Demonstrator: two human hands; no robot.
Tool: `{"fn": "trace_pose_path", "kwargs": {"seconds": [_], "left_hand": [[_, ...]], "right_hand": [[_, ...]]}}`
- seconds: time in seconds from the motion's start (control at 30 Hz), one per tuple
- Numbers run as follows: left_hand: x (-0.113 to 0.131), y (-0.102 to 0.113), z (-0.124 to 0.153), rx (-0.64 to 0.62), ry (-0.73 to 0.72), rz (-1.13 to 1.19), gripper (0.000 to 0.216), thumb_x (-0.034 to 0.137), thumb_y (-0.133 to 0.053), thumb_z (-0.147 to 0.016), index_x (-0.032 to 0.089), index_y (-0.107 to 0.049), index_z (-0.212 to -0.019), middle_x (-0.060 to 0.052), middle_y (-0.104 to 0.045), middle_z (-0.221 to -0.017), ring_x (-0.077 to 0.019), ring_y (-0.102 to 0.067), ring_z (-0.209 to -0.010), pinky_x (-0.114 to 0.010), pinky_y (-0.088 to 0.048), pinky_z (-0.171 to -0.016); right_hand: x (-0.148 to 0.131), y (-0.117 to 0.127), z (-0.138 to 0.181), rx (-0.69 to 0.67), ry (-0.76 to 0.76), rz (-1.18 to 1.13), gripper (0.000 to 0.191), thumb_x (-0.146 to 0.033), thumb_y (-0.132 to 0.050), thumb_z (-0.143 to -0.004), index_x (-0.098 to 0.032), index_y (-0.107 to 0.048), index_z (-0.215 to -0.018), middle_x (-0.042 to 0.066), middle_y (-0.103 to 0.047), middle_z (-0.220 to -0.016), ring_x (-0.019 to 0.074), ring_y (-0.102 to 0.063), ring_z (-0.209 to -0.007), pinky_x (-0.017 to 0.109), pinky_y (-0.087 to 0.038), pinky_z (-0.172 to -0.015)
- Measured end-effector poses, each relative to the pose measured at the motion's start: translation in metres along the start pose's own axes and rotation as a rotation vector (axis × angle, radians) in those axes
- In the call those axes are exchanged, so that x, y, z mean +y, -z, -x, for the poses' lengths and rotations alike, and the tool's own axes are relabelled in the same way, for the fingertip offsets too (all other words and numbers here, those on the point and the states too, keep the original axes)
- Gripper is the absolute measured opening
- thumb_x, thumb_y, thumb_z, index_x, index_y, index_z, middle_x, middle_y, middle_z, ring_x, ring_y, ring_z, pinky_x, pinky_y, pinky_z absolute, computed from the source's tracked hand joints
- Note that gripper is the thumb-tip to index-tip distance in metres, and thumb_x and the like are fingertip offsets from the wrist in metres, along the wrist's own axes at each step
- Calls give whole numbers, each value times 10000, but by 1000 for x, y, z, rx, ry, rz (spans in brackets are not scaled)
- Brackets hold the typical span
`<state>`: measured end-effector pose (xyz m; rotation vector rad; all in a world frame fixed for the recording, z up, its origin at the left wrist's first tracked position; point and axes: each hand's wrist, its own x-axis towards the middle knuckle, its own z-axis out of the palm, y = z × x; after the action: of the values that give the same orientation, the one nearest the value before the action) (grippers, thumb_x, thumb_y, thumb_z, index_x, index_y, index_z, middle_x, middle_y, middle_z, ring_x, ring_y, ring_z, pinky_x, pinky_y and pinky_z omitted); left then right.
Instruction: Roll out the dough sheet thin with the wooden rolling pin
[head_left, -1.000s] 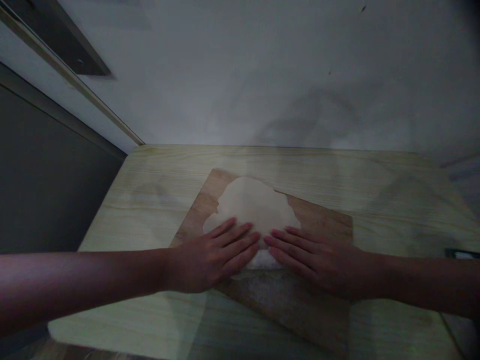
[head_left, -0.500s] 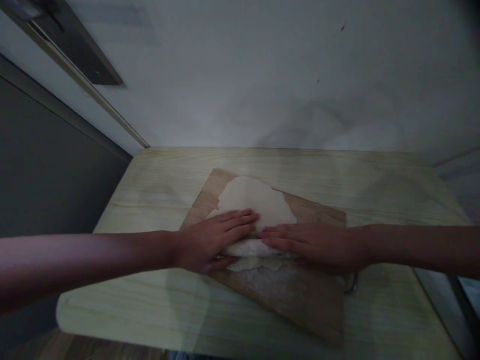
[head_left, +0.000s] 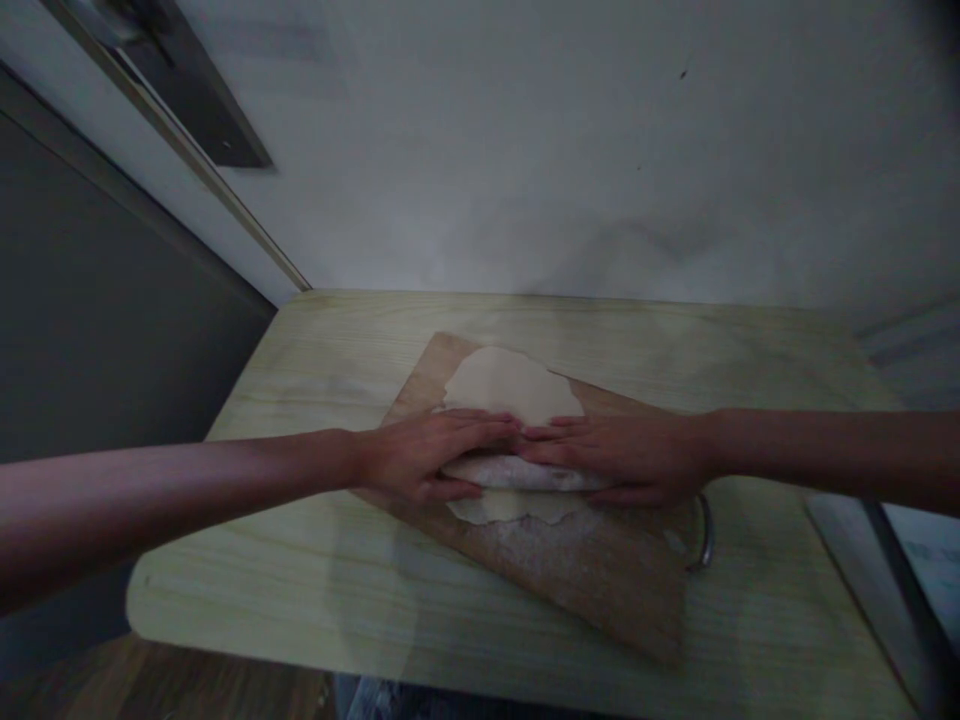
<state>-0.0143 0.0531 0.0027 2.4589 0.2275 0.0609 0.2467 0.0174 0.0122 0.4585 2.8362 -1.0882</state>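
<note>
A thin pale sheet of dough (head_left: pixel 514 378) lies on a wooden cutting board (head_left: pixel 637 610). Across it sits a flour-whitened rolling pin (head_left: pixel 517 473), with dough showing on its far and near sides. My left hand (head_left: pixel 427 450) grips the pin's left part, fingers laid over the top and thumb on the near side. On the right part, my right hand (head_left: pixel 622 452) holds it the same way. The fingertips of both hands almost meet above the pin. Its two ends are hidden under my palms.
The board rests at an angle on a light wood-grain table (head_left: pixel 262 560). A metal handle (head_left: pixel 705 535) sticks out at the board's right side. Loose flour (head_left: pixel 532 545) dusts its near part. Behind the table stands a white door (head_left: pixel 487 150) with a metal lock plate (head_left: pixel 217 110).
Both hands and the rolling pin have shifted slightly away from me over the dough, fingertips drawing closer together. The camera view has shifted a little, and more of the metal handle shows.
</note>
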Motion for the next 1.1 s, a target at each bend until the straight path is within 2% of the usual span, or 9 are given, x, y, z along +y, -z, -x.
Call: {"fn": "trace_pose_path", "kwargs": {"seconds": [0.1,0.23,0.4,0.6,0.8,0.87,0.97,1.1], "left_hand": [[-3,4,-2,-22,4,-14,599,371,-465,-817,106,-242,-1305,-160,-371,-1320,-230,-375,-1189,-356,-313,-959],[-5,7,-4,-33,-15,-44,581,387,-462,-818,135,-262,-1302,-139,-413,-1291,-227,-419,-1146,-353,-326,-941],[1,5,-6,-54,-65,-88,567,332,-428,-837,138,-219,-1327,-143,-328,-1350,-221,-272,-1251,-383,-246,-1000],[6,2,-5,-72,-90,-67,603,326,-421,-839,144,-147,-1344,-137,-241,-1395,-207,-158,-1297,-406,-193,-1032],[9,-3,-4,-98,-61,-104,561,298,-392,-861,143,-154,-1345,-134,-217,-1406,-204,-117,-1308,-406,-179,-1042],[11,-5,-3,-93,-40,-126,554,285,-389,-864,136,-159,-1346,-136,-204,-1409,-207,-95,-1311,-402,-174,-1046],[15,-8,-2,-78,3,-154,556,290,-388,-867,141,-156,-1350,-136,-191,-1412,-217,-84,-1310,-406,-169,-1048],[20,-12,0,-85,32,-200,578,274,-407,-861,172,-130,-1358,-127,-162,-1419,-228,-54,-1309,-414,-159,-1049]], "right_hand": [[0,5,-1,-35,-6,0,613,-294,-414,-836,-96,-147,-1352,147,-262,-1390,164,-180,-1285,406,-180,-1037],[0,7,-2,-50,-2,18,605,-312,-403,-841,-74,-165,-1344,153,-263,-1388,161,-169,-1288,401,-175,-1038],[-3,1,-3,-35,7,31,627,-246,-426,-812,-89,-144,-1349,163,-258,-1388,182,-190,-1282,439,-159,-1034],[-10,-7,-7,1,-3,20,670,-139,-424,-766,-107,-109,-1356,156,-185,-1415,173,-99,-1299,440,-139,-1042],[-11,-16,-10,74,9,-40,576,-156,-385,-825,-170,-159,-1354,108,-210,-1416,154,-143,-1294,399,-168,-1048],[-15,-17,-12,100,-48,-97,519,-205,-373,-851,-213,-206,-1343,63,-248,-1408,145,-182,-1285,375,-195,-1049],[-25,-14,-16,116,-209,-209,423,-297,-296,-894,-265,-273,-1315,0,-349,-1360,125,-279,-1248,333,-253,-1037],[-38,-7,-21,118,-320,-277,414,-385,-224,-903,-269,-342,-1282,-1,-441,-1294,132,-398,-1177,307,-351,-983]]}}
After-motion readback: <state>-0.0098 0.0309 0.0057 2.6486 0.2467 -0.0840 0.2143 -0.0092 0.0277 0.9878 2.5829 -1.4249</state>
